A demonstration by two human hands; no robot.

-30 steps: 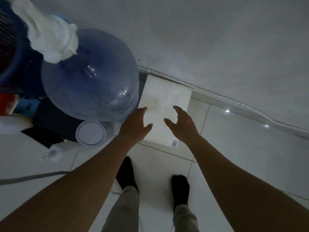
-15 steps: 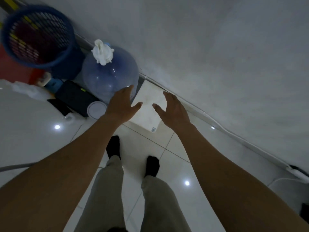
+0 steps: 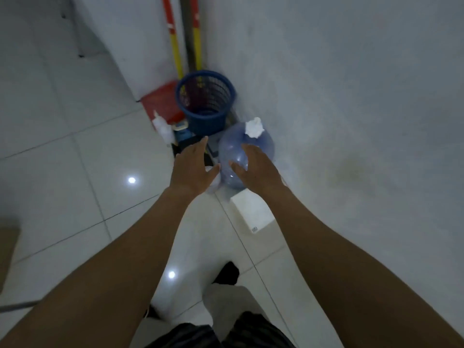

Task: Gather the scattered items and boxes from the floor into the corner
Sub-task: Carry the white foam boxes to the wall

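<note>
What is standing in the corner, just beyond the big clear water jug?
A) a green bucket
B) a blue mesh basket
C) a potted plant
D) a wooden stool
B: the blue mesh basket stands in the corner just beyond the water jug, with red and yellow handles leaning up behind it.

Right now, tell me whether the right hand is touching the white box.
Cannot tell. In the head view the right hand overlaps the far edge of the white box; height unreadable.
</note>
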